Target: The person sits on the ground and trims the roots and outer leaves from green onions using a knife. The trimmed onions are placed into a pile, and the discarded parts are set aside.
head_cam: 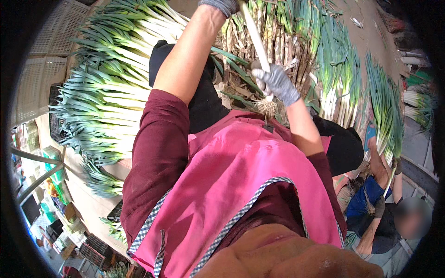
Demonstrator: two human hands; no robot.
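Note:
My right hand (276,83), in a grey glove, grips a white leek stem (257,40) low down, just above its fringe of roots (267,107). The stem slants up and away to my left hand (222,5), also gloved, which is closed around its upper part at the top edge of the picture; the fingers are partly cut off. Beyond my right hand lies a pile of untrimmed leeks (278,43) with brown, dry outer leaves. Cleaned leeks (121,97) with bright white stems lie in a long, thick row to my left.
More leeks (339,80) lie to the right, beside another bundle (382,107). At the right, a seated co-worker (368,198) holds a leek (390,180) in gloved hands. White plastic crates (41,87) stand at far left, near a metal frame (38,160). Black crates (92,250) are at lower left.

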